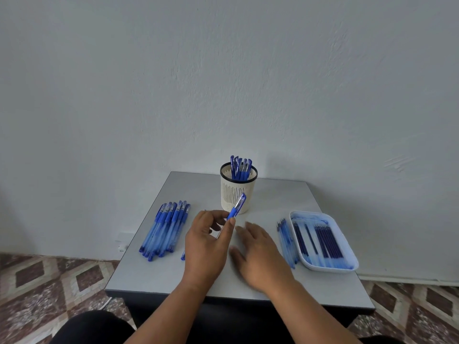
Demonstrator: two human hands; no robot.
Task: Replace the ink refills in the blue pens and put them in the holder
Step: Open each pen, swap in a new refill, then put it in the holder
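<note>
My left hand [207,240] pinches a capped blue pen [237,206] between thumb and fingers, its cap pointing up and right toward the cream slotted holder [237,194]. Several blue pens [239,167] stand inside that holder at the table's far middle. My right hand [260,254] is flat over the table with straight fingers and holds nothing. A row of several blue pens [165,229] lies on the left. A white tray [347,254] on the right holds several dark blue refills [325,240]. A few loose clear refills [286,242] lie beside the tray's left edge.
The small grey table [154,276] stands against a pale wall, with patterned tile floor on both sides. A bit of blue pen part [183,255] peeks out left of my left wrist.
</note>
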